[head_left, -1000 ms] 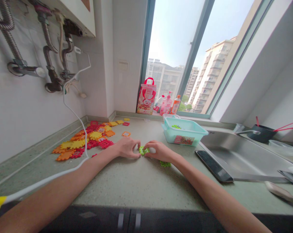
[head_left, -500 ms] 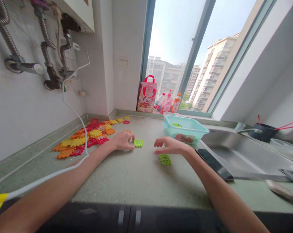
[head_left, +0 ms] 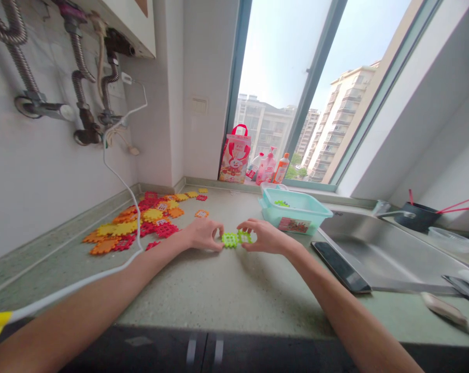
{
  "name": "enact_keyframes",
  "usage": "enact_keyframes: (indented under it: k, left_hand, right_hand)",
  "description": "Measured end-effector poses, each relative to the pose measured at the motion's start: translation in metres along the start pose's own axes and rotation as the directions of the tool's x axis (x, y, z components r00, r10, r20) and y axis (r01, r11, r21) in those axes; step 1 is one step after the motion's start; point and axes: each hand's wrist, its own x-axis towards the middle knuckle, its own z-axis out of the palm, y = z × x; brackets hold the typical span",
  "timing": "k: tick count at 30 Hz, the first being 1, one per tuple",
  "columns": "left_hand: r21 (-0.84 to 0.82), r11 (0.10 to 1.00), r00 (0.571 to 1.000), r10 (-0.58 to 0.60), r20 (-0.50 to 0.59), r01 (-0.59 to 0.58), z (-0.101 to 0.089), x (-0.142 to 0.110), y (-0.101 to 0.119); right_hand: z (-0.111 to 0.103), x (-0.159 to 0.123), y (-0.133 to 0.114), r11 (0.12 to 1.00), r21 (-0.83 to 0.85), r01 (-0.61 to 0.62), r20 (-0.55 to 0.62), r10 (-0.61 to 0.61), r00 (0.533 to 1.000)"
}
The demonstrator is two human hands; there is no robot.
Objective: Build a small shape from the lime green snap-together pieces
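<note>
Two green plastic interlocking tiles lie side by side on the grey-green counter (head_left: 226, 290). My left hand (head_left: 203, 234) pinches the left green tile (head_left: 229, 240) with curled fingers. Curled round the right green tile (head_left: 245, 237), my right hand (head_left: 266, 237) presses it against the left one. A heap of red, orange and yellow tiles (head_left: 141, 223) is spread to the left, near the wall. Behind my right hand stands a teal plastic tub (head_left: 296, 212) with a bit of green showing inside.
A white cable (head_left: 121, 181) hangs from the wall pipes and runs across the counter on the left. A black phone (head_left: 337, 267) lies at the rim of the steel sink (head_left: 389, 254). A red bag (head_left: 234, 155) and bottles (head_left: 271, 168) stand on the window sill.
Half a second ago my right hand hovered open and a second green tile lay nearer me. Now that tile sits beside the first one, with both hands gripping the pair.
</note>
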Motion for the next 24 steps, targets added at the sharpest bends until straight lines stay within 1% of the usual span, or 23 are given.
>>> enact_keyframes:
  k: [2, 6, 9, 12, 19, 24]
  left_hand:
    - [-0.006, 1.0, 1.0, 0.02, -0.001, -0.02, 0.003, 0.0, 0.008]
    - [-0.009, 0.999, 0.999, 0.04, 0.0, -0.04, 0.005, 0.001, 0.014]
    - [-0.01, 0.999, 0.999, 0.044, 0.004, -0.044, 0.004, 0.0, 0.014]
    - [-0.011, 0.999, 0.999, 0.047, 0.002, -0.047, 0.005, 0.0, 0.014]
    - [-0.051, 0.998, 0.999, 0.043, -0.004, -0.043, 0.006, 0.0, 0.012]
    - [-0.106, 0.994, 1.0, 0.022, 0.002, -0.022, 0.008, 0.0, 0.01]
  right_hand:
    - [0.003, 0.001, -0.004, 0.999, 0.024, 0.033, -0.039, -0.032, 0.999]
    - [0.012, 0.004, -0.011, 0.999, 0.03, 0.045, -0.04, -0.043, 0.998]
    - [0.02, 0.007, -0.011, 0.997, 0.036, 0.061, -0.033, -0.06, 0.998]
    - [0.025, 0.009, -0.008, 0.992, 0.078, 0.095, -0.012, -0.095, 0.995]
    - [0.029, 0.01, -0.004, 0.988, 0.107, 0.114, -0.027, -0.111, 0.993]
    - [0.029, 0.009, -0.005, 0.988, 0.092, 0.122, -0.03, -0.119, 0.992]
